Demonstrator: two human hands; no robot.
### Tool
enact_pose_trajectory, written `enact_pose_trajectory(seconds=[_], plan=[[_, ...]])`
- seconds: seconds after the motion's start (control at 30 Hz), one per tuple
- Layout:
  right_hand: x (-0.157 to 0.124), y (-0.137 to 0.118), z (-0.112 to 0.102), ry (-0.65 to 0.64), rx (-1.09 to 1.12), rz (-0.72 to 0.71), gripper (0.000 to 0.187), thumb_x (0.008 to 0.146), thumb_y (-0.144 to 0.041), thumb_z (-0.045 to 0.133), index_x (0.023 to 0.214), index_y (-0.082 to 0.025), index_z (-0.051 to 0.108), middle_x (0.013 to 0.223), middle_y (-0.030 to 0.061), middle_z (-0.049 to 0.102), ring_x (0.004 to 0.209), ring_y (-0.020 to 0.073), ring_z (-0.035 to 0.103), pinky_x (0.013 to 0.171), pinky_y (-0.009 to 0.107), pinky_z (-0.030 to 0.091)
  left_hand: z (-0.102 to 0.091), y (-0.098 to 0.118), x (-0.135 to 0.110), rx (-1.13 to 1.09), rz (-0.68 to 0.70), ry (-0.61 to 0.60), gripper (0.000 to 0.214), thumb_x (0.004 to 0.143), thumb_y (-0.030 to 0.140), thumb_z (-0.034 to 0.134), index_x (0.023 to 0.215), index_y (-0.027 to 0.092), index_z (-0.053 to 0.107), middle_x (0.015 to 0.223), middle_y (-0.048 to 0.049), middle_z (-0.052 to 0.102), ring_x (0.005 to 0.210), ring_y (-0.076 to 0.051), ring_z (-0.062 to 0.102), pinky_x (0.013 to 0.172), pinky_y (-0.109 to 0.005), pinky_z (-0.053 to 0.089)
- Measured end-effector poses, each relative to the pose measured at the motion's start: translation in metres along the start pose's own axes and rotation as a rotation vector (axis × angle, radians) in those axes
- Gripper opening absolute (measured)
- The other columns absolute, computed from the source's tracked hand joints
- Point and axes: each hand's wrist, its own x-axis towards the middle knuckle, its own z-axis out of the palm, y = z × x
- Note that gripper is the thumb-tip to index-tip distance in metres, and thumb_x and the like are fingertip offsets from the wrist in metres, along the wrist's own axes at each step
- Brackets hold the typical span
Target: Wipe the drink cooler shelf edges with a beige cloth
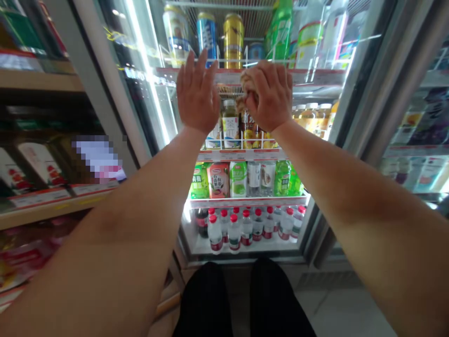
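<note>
Fingers (281,75) of right hand (269,97) clutch cloth (247,83), bunched roughly upright.

Cloth (247,84) in R hand (271,90), L hand (197,97) to left, fridge shelves (245,202) w/ btls (234,234) behind.

The top shelf (315,76) carries a blue can (206,32) and a gold can (233,37) toward its left end, then a green bottle (280,30). A tea bottle (230,122) stands at the second shelf's (242,155) front edge. On the third shelf (245,202), a pink pack (218,180) stands near the left end. Red-capped bottles (234,232) crowd the cooler floor (266,248).
</note>
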Motion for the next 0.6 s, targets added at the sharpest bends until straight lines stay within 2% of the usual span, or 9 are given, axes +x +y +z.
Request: enact_pose_trajectory(seconds=[0.13, 0.2, 0.3, 0.43, 0.53, 0.6], plan=[[0.0, -0.001, -0.002, 0.056, 0.029, 0.126, 0.042, 0.085, -0.029, 0.052, 0.127, -0.027, 0.056, 0.136, 0.0057, 0.057, 0.124, 0.0285, 0.047, 0.106, 0.046, 0.038, 0.003, -0.002, -0.001, -0.005, 0.015, 0.023, 0.056, 0.096, 0.037, 0.041, 0.15, 0.027, 0.038, 0.161, 0.0194, 0.017, 0.153, -0.011, 0.002, 0.13, -0.044, 0.003], [-0.001, -0.002, -0.005, 0.054, 0.052, 0.144, 0.042, 0.086, -0.027, 0.049, 0.128, -0.027, 0.056, 0.136, 0.0067, 0.056, 0.126, 0.0298, 0.046, 0.107, 0.047, 0.037, 0.004, -0.004, -0.001, -0.052, 0.013, 0.007, 0.056, 0.096, 0.038, 0.042, 0.151, 0.029, 0.036, 0.161, 0.0204, 0.015, 0.153, -0.009, -0.001, 0.13, -0.043, -0.001], [-0.003, -0.003, -0.009, 0.027, 0.033, 0.116, 0.041, 0.088, -0.028, 0.046, 0.128, -0.028, 0.056, 0.136, 0.0071, 0.056, 0.126, 0.0315, 0.047, 0.107, 0.048, 0.038, 0.003, -0.003, -0.001, -0.113, 0.005, -0.012, 0.057, 0.095, 0.04, 0.043, 0.151, 0.032, 0.035, 0.161, 0.0214, 0.014, 0.153, -0.009, -0.003, 0.13, -0.043, -0.006], [-0.004, -0.003, -0.008, 0.016, -0.02, 0.066, 0.04, 0.088, -0.03, 0.049, 0.127, -0.03, 0.056, 0.135, 0.0054, 0.058, 0.123, 0.0308, 0.049, 0.104, 0.048, 0.041, 0.0, 0.002, -0.002, -0.046, -0.029, -0.018, 0.057, 0.095, 0.038, 0.039, 0.151, 0.029, 0.038, 0.161, 0.0163, 0.018, 0.153, -0.012, 0.001, 0.131, -0.042, -0.001], [-0.005, -0.002, -0.006, 0.017, -0.031, 0.046, 0.04, 0.087, -0.031, 0.051, 0.127, -0.028, 0.056, 0.134, 0.0064, 0.059, 0.119, 0.0308, 0.049, 0.1, 0.048, 0.042, 0.0, 0.004, -0.002, -0.001, -0.035, 0.0, 0.058, 0.094, 0.036, 0.039, 0.152, 0.029, 0.04, 0.161, 0.0155, 0.021, 0.153, -0.012, 0.003, 0.131, -0.037, 0.002], [-0.006, -0.002, -0.006, 0.001, -0.028, 0.031, 0.041, 0.087, -0.031, 0.052, 0.128, -0.026, 0.056, 0.133, 0.007, 0.059, 0.118, 0.0311, 0.049, 0.099, 0.049, 0.042, 0.001, 0.003, -0.002, -0.003, -0.026, -0.001, 0.059, 0.093, 0.036, 0.041, 0.151, 0.029, 0.039, 0.161, 0.0159, 0.021, 0.153, -0.013, 0.003, 0.13, -0.038, 0.001]])
